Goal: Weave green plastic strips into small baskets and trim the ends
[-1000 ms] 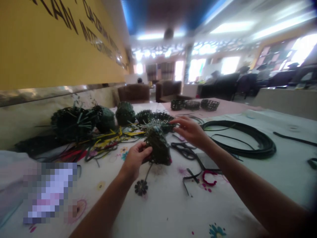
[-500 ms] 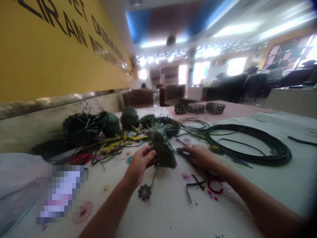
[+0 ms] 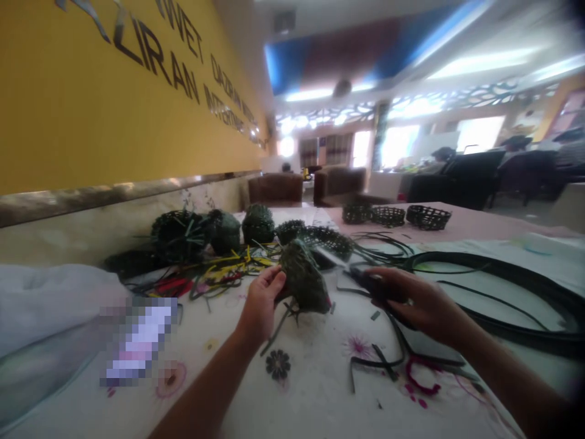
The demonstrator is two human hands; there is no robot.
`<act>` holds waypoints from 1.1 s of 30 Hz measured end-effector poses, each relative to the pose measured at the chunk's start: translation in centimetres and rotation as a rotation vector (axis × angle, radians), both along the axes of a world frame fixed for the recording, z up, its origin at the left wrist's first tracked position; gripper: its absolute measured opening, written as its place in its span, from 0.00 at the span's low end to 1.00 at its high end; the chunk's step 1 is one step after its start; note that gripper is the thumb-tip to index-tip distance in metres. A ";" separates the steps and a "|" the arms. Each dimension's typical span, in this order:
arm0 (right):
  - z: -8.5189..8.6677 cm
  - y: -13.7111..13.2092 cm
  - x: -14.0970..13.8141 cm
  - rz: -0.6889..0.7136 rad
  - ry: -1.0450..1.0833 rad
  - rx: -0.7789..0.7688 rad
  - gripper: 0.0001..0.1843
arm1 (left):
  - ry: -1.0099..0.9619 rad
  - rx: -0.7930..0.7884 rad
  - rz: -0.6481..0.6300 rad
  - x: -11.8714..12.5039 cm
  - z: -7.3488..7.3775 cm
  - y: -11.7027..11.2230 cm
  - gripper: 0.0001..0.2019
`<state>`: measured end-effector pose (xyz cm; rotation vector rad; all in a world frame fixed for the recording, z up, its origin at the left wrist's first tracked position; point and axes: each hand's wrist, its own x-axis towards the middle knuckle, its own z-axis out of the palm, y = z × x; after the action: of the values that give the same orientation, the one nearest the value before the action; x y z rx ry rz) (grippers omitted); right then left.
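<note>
My left hand (image 3: 261,299) is closed on the side of a small dark green woven basket (image 3: 304,277), tilted above the table. A loose strip end hangs below the basket. Just to its right, my right hand (image 3: 406,296) grips a pair of scissors (image 3: 359,277) by the dark handles. Their pale blade points up and left, close to the basket but blurred. Cut green strips (image 3: 386,363) lie on the flowered cloth below my right hand.
Several green woven baskets (image 3: 258,224) stand along the wall side. Yellow strips (image 3: 228,267) lie before them. On the right is a large coil of green strip (image 3: 507,268). Open-weave baskets (image 3: 427,217) sit at the far end. A white plastic bag (image 3: 50,305) lies left.
My right hand has lifted the scissors off the table, and their blade now shows near the basket. The left hand still holds the basket. The view has turned slightly left.
</note>
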<state>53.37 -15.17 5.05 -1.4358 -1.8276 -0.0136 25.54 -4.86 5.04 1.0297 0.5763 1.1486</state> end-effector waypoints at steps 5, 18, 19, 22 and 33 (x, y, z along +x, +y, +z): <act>0.3 -0.7 -2.0 0.082 -0.263 0.175 0.26 | 0.136 0.109 0.202 -1.0 0.7 0.3 0.21; 0.5 -1.2 -2.2 -0.130 -0.594 0.368 0.23 | 0.263 0.140 0.188 0.3 -0.7 -0.1 0.20; 0.6 -1.2 -2.2 -0.127 -0.623 0.381 0.23 | 0.259 0.135 0.193 0.4 -0.9 0.0 0.21; 0.9 -1.3 -2.2 -0.125 -0.691 0.418 0.22 | 0.249 0.123 0.206 0.5 -0.9 0.1 0.23; 1.6 -2.1 -3.8 -0.150 -0.710 0.555 0.21 | 0.323 0.188 0.259 -0.2 0.3 -0.9 0.20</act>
<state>49.54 -17.32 6.65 -1.2252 -2.0072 -1.1408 25.37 -5.79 5.32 1.3442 0.8902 1.2901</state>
